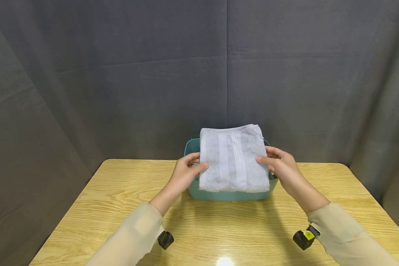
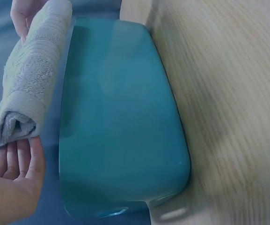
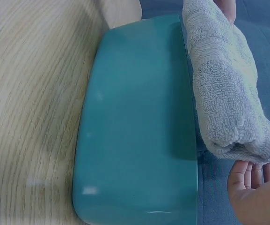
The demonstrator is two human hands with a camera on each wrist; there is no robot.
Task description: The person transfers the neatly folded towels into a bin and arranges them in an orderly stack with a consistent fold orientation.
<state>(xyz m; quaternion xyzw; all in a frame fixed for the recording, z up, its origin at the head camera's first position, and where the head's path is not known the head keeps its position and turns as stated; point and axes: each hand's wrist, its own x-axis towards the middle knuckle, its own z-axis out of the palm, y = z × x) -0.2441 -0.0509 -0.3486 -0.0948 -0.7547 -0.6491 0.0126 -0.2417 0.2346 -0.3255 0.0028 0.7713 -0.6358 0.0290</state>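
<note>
Folded towel [image 1: 232,159] held above the teal bin [image 1: 229,194] near the counter's [image 1: 119,207] far edge, left hand [image 1: 186,173] and right hand [image 1: 280,166] each pinching a side; keep both grips level so you lower it flat, folds intact.
</note>
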